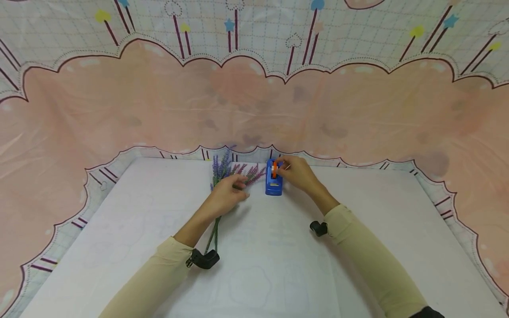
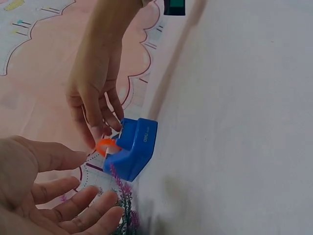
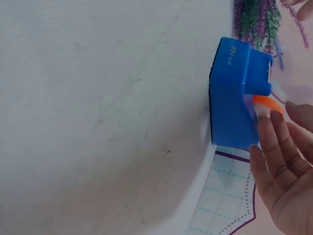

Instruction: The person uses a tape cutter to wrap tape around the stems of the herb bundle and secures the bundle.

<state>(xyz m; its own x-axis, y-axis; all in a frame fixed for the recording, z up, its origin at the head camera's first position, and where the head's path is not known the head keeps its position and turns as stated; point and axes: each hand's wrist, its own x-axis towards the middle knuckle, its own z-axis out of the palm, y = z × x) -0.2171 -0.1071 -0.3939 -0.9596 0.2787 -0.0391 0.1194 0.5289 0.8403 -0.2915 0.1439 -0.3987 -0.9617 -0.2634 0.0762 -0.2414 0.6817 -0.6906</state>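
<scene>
A blue tape dispenser [image 1: 274, 187] sits near the table's far edge, with an orange and white tape roll [image 2: 108, 145] at its top opening. My right hand [image 1: 297, 173] reaches in from the right, and its fingertips pinch the roll at the side of the dispenser. To the left, my left hand [image 1: 227, 193] is held over a bunch of artificial lavender [image 1: 220, 170], its fingers loosely spread and nothing in them. Purple and pink flower heads show past that hand, while the middle of the bunch is hidden beneath it. Green stems [image 1: 214, 236] run toward me.
The white tabletop [image 1: 270, 247] stretches around both hands. Beyond its far edge hangs a pink and white patterned cloth [image 1: 179, 106]. Black wrist cameras are strapped at the left sleeve [image 1: 159, 267] and right sleeve [image 1: 366, 247].
</scene>
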